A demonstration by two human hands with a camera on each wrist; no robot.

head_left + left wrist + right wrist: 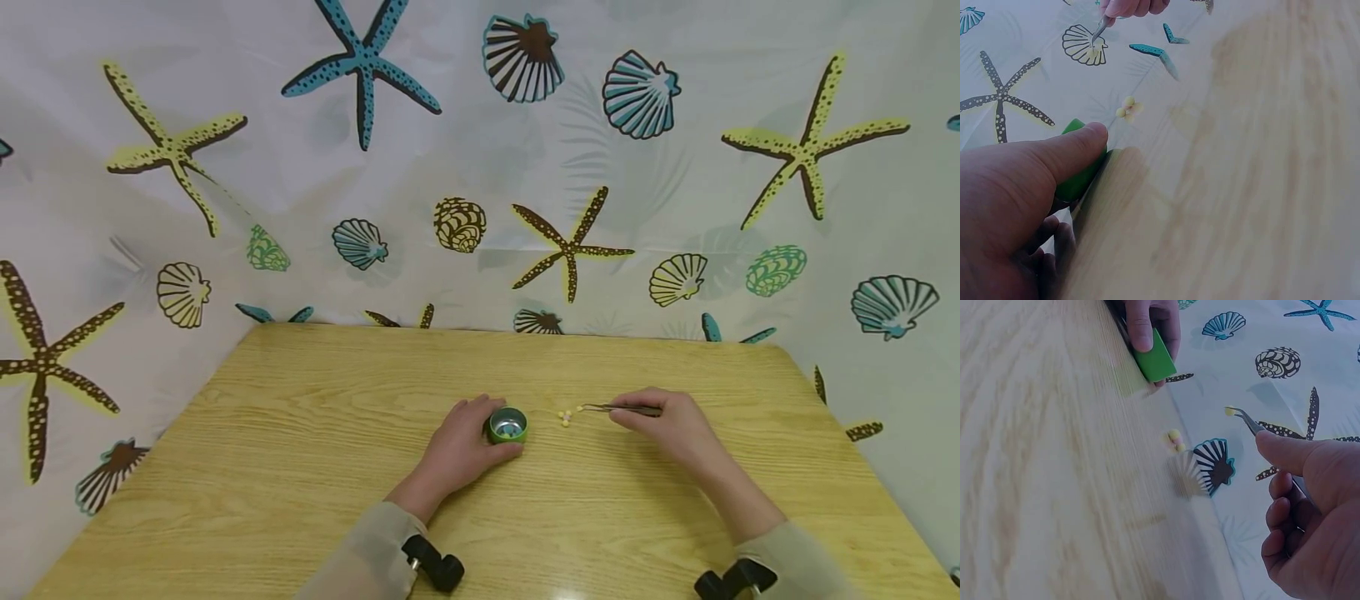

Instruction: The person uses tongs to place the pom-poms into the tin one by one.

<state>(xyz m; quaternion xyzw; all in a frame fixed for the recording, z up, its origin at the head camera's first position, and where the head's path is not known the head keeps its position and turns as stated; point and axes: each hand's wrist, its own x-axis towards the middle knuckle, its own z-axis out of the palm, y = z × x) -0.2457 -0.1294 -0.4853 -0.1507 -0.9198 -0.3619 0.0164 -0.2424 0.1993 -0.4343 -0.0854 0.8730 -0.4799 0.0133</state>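
On the light wooden surface [300, 467], near its middle: a small round green container [507, 425], open top up, with a shiny metallic inside. Contents look like one or two small pale bits, too small to tell for sure. The left hand [461, 446] grips it from the left side, thumb and fingers curled round the green wall; in the left wrist view the thumb lies on the green side.

Just right of the container, a small cluster of pale yellow round beads [565, 417] lies on the surface, apart from both hands, with nothing between the cluster and the container.

The right hand [667, 425] pinches slim metal tweezers [618, 408] between thumb and fingers. Their tips point left and hold one pale yellow bead [1229, 411], just above and to the right of the cluster and off the surface in the right wrist view.

Around the surface, behind and on both sides, hangs a white curtain printed with starfish and shells [480, 167]. Black wrist mounts [435, 567] show on both sleeves.
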